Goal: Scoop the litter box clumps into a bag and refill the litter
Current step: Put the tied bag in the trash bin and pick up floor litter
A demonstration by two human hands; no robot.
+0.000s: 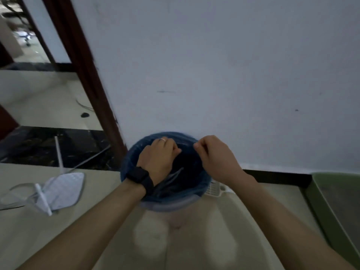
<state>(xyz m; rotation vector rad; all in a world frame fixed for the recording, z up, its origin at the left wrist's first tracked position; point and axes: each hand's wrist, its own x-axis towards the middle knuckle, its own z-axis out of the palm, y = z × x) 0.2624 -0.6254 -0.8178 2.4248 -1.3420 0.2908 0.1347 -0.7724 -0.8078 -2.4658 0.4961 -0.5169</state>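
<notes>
Left hand point(158, 155), black watch point(139, 177) at wrist, grips far rim of blue plastic bag point(202, 184) lining round bin point(167, 208); right hand point(214, 156) pinches same rim.

Both hands are at the far rim of the blue bag point(203, 183) that lines a round bin point(167, 207). The left hand point(158, 154), with a black watch point(139, 177) at its wrist, curls its fingers over the plastic. The right hand point(214, 156) pinches the edge just beside them. A white scoop point(215, 189) lies below the right fingers, against the bin. A green litter box point(331, 193) stands well to their right.
</notes>
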